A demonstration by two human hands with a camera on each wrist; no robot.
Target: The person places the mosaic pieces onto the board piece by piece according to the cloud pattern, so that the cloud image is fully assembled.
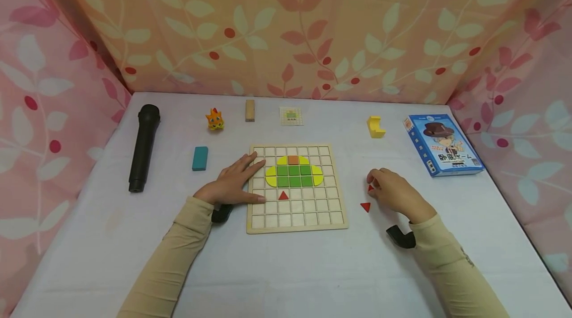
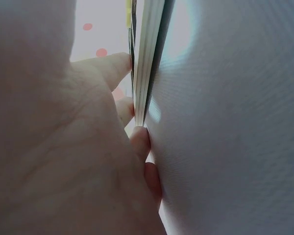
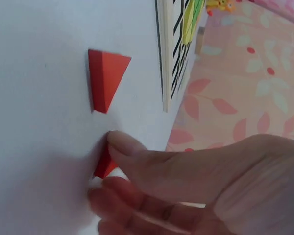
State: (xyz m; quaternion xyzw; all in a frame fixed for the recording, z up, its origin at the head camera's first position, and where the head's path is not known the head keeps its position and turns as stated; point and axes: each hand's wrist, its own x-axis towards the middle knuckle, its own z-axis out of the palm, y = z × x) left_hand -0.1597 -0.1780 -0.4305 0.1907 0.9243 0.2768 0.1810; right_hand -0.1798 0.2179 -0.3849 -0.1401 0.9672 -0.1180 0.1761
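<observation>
The small red wooden triangle piece (image 3: 104, 164) lies on the white worktop (image 1: 290, 268) right of the square wooden grid board (image 1: 328, 223), pinched between thumb and fingertips of the right hand (image 1: 395, 191). A second loose red triangle (image 1: 365, 206) sits just beside it, nearer the board. The left hand (image 1: 234, 184) rests flat, fingers spread, on the board's left edge, steadying it. On the grid, a green, yellow and orange figure (image 1: 293, 171) has one red triangle (image 1: 283, 195) below it. The step looks like picking up; next, lifting the piece calls for a firm pinch and a matching cell
</observation>
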